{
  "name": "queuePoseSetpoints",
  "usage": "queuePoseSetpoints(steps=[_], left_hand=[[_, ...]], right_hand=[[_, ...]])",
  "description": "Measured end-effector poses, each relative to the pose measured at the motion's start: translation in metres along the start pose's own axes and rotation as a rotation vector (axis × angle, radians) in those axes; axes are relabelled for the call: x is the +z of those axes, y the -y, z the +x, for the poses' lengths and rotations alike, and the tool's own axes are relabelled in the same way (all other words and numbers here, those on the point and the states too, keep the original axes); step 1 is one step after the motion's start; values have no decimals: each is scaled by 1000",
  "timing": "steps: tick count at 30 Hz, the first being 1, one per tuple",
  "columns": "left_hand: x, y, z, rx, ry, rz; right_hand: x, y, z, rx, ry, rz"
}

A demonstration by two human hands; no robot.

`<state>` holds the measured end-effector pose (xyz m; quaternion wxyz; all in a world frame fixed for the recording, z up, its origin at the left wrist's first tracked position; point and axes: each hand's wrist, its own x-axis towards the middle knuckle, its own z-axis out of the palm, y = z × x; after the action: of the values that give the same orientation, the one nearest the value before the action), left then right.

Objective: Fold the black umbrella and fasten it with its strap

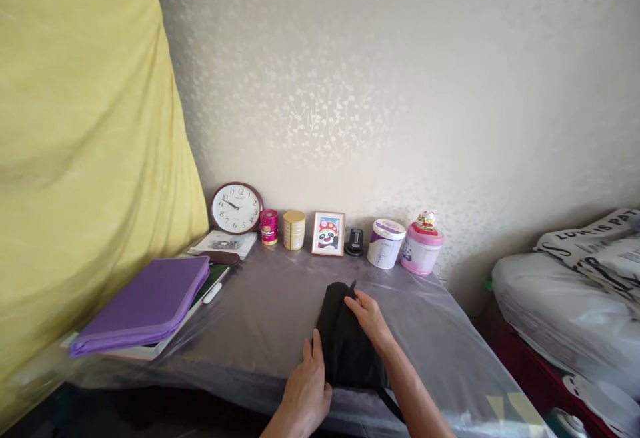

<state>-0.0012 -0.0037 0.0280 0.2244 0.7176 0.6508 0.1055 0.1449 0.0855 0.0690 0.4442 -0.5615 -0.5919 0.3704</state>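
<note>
A black fabric bag (347,348) with a dark strap (390,403) at its lower right lies near the table's front edge. My left hand (309,385) grips its lower left side, the fingers pointing up along the edge. At the upper right, my right hand (367,315) pinches a raised edge or flap of the bag between thumb and fingers. What is inside the bag cannot be seen.
A plastic-covered table (250,321) carries a purple folder (145,301) over books at left. Along the wall stand a clock (237,208), a pink tin (269,227), a yellow tin (294,230), a picture frame (329,233), a white tub (386,245) and a pink tub (421,249).
</note>
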Motion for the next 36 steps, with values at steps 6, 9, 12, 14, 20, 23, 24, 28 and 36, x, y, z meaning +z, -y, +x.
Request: queuePoseSetpoints(steps=[6, 9, 12, 14, 20, 23, 24, 28, 36], left_hand=[[3, 4, 2, 19, 16, 45], [3, 2, 2, 9, 48, 79], [1, 1, 3, 20, 51, 65], [0, 1, 1, 17, 41, 54], [-8, 4, -13, -2, -39, 78], [-15, 3, -16, 57, -140, 145], [-16, 2, -15, 125, -153, 151], [-15, 2, -5, 433, -119, 112], [-7, 9, -1, 281, 0, 112]], right_hand=[[39, -19, 22, -20, 12, -88], [49, -28, 25, -1, 27, -186], [50, -30, 25, 13, 70, -298], [49, -28, 25, 18, 91, -356], [49, -21, 26, 36, 123, -444], [50, -20, 25, 22, 121, -453], [51, -19, 24, 20, 127, -438], [50, -16, 20, 22, 229, -256], [50, -15, 12, -70, 314, -168]])
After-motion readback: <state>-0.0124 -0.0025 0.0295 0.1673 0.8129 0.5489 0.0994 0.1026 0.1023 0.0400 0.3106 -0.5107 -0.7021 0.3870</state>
